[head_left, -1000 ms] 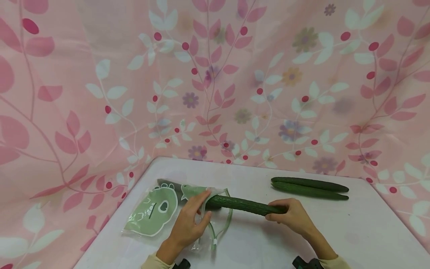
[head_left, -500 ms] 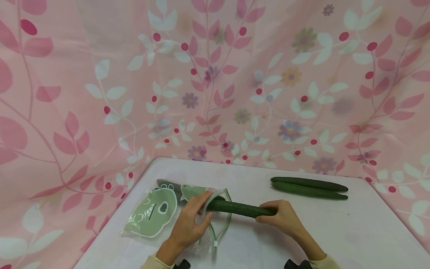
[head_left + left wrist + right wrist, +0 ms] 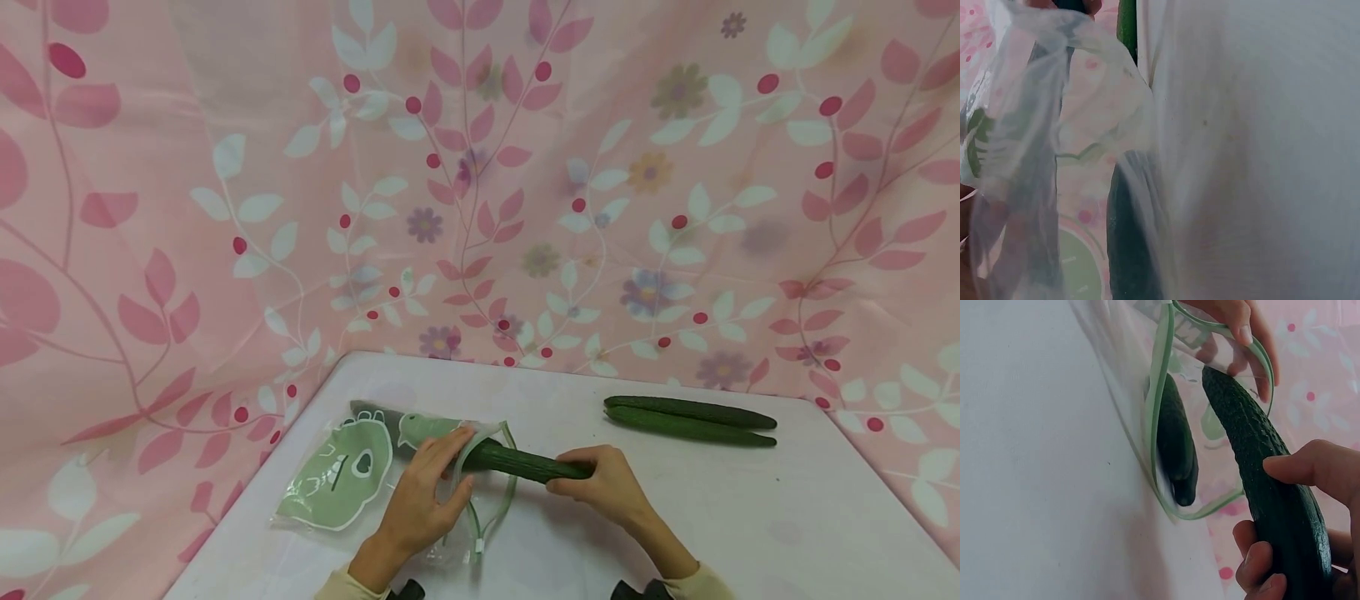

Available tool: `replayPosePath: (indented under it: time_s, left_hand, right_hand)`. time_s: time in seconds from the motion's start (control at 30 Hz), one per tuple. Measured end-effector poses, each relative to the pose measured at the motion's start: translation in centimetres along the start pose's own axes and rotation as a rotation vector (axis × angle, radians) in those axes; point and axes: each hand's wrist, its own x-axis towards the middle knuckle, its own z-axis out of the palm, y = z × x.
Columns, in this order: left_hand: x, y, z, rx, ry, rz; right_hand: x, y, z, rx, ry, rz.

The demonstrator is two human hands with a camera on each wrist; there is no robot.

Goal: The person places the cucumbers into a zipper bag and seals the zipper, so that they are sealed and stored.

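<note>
The right hand (image 3: 596,483) gripped a long dark-green cucumber (image 3: 525,463), partly inside a clear plastic bag (image 3: 337,475) with green cartoon print. The left hand (image 3: 423,492) held the bag's mouth; 2 cucumbers (image 3: 690,411) lay beyond.

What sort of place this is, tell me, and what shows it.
Probably an indoor space arranged for a staged tabletop activity: what looks like a pink floral cloth rises behind a white table, and a cucumber is held at the mouth of a clear bag on it.
</note>
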Motion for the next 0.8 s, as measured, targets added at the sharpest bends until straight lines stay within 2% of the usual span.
replayPosePath:
  time_s: [0.17, 0.5, 0.67, 0.8]
  left_hand:
    - [-0.1, 0.0, 0.0, 0.001, -0.003, -0.008]
    - [-0.1, 0.0, 0.0, -0.005, -0.012, -0.012]
    - [0.0, 0.0, 0.0, -0.004, -0.013, -0.006]
    - [-0.1, 0.1, 0.1, 0.002, -0.010, -0.004]
  right_hand:
    - [0.5, -0.5, 0.9, 0.002, -0.010, -0.016]
    - [1.5, -0.9, 3.5, -0.138, 0.023, -0.074]
    - [1.6, -0.9, 4.8, -0.229, 0.057, -0.131]
    - [1.6, -0.8, 5.6, -0.283, 0.048, -0.199]
